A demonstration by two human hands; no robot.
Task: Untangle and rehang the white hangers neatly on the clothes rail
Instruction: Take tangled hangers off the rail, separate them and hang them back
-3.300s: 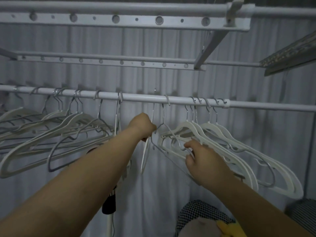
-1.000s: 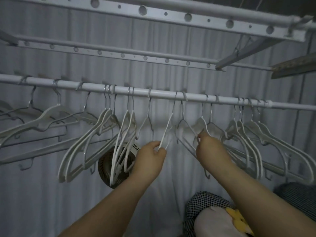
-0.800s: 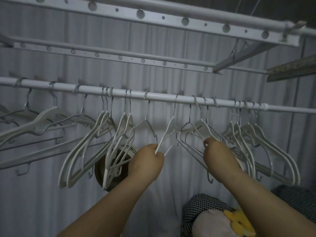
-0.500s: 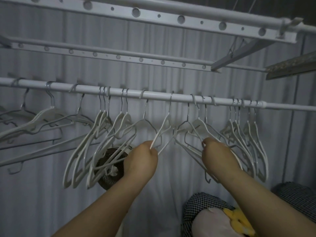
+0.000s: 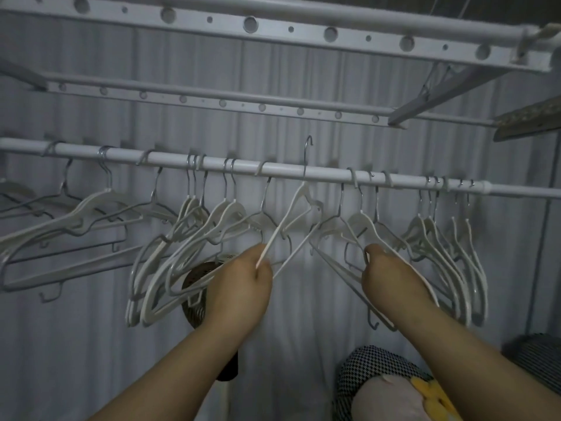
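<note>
**Lifting one hanger clear of the rail**

Holding the freed hanger [image 5: 299, 214] by its lower bars, my left hand [image 5: 239, 293] is closed in a fist around the thin white arms where they converge. This hanger's steel hook [image 5: 307, 147] stands above the clothes rail [image 5: 288, 171], its shank crossing in front of the tube, so it is not seated on anything. The long axis of the piece runs up and slightly right from my fist to that hook, so the grip sits below and a little left of the point that has to land.

My right hand [image 5: 391, 281] is closed on the lower bars of the neighbouring cluster [image 5: 358, 226] just to the right; those hangers hang from the rail, their arms crossing one another and reaching towards the raised one. Whether they are caught together I cannot tell.

I judge the coming move belongs to the left hand, being the one carrying the loose piece: the hook needs to go over the tube and settle in the gap between the hanger on its left [image 5: 264, 189] and the right cluster. The opening of the hook faces left, so a small twist may be needed.

Further left and right, other white hangers [image 5: 194, 226] hang in bunches, some splayed.
</note>
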